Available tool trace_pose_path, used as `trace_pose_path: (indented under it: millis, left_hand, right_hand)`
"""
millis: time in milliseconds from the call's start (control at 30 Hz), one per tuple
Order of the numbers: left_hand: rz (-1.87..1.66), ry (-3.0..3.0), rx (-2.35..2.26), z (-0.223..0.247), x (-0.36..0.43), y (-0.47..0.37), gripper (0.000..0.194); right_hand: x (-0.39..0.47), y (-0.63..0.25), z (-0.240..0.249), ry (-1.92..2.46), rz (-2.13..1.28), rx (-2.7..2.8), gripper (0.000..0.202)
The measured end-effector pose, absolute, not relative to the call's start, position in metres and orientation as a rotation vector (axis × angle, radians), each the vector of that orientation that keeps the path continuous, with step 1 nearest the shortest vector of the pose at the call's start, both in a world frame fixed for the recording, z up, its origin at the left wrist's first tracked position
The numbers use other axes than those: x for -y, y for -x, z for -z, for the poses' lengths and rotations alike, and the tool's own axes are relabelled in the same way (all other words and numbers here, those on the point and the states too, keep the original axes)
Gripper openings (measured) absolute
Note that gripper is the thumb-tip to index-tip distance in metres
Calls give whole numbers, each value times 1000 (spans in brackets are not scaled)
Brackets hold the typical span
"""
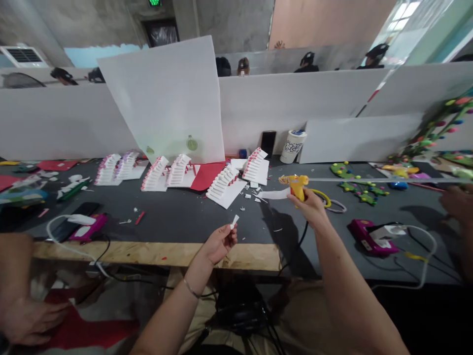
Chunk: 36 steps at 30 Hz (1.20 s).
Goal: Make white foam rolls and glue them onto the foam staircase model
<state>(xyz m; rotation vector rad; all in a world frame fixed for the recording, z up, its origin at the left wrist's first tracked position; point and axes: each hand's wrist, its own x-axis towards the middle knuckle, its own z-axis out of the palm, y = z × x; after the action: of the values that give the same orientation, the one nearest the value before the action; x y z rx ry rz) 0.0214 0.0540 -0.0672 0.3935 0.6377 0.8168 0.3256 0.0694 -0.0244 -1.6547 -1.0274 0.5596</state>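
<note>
Pinched between the fingertips of my left hand point(221, 241) is a small white paper strip point(235, 220), held just above the table's front edge. My right hand point(309, 207) grips a yellow hot glue gun point(298, 186) over the table, its nozzle toward the left. A longer white strip point(275, 194) lies near the glue gun, among small white scraps. Beyond my hands stands a white stair-like paper model point(223, 183) with red bits along one side, on a white base. A similar model point(254, 165) is right behind it.
More stepped models point(155, 173) stand to the left by a red sheet point(207, 176). A white canister point(293, 146) and a phone point(268, 143) are at the back. Purple power strips point(369, 239) and cables lie right and left. Another person's hand point(33, 320) is at lower left.
</note>
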Motion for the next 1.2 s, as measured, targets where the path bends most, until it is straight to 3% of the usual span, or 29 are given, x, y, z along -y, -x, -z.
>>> trace_pose_path:
  millis: [300, 500, 667, 833, 1033, 1200]
  left_hand:
    - [-885, -684, -684, 49, -48, -38, 23]
    - [-919, -522, -678, 38, -56, -44, 22]
    - [-1134, -618, -793, 37, -60, -40, 19]
    - [-1332, -849, -997, 31, -61, -34, 18]
    - [-1350, -930, -1030, 26, -58, -26, 20]
    - [-1326, -993, -1035, 28, -57, -23, 22]
  right_hand:
    - [-71, -320, 9, 1424, -649, 920, 42]
    - [-64, -303, 1, 1314, -760, 1003, 44]
    - [-40, -271, -10, 1157, -1016, 1063, 46]
    - [-13, -236, -9, 1272, -1178, 1276, 45]
    - [2, -211, 1, 1388, -1095, 1522, 26]
    - [2, -207, -1, 1408, -1010, 1618, 28]
